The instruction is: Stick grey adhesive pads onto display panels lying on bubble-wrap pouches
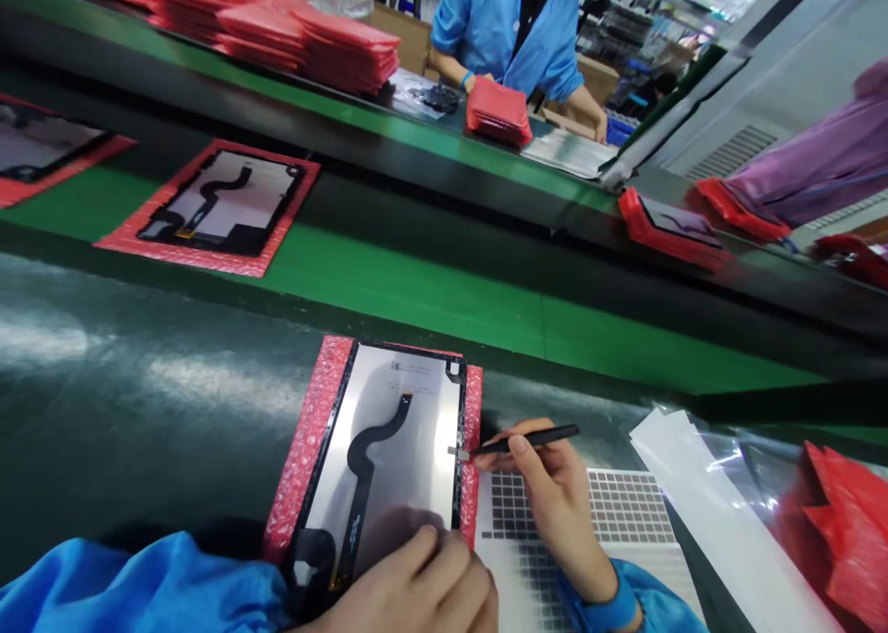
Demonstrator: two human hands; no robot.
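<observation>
A tablet display panel (378, 448) with a black flexible ribbon cable across its silver back lies on a pink bubble-wrap bag (309, 439). My left hand (416, 577) rests on the panel's lower part, fingers bent and holding nothing. My right hand (548, 499) grips black tweezers (524, 441). Their tip holds a small silver tab (456, 451) at the panel's right edge. Beneath my right hand lies a white sheet of small dark square stickers (575, 522), partly hidden by that hand.
To the right lie a white film strip (721, 522) and red bags (839, 540). Beyond the dark bench, a green conveyor belt (416, 286) carries panels on pink bags (208, 207). Across it, a co-worker in a blue coat (506, 31) handles red bags near a tall stack (305, 41).
</observation>
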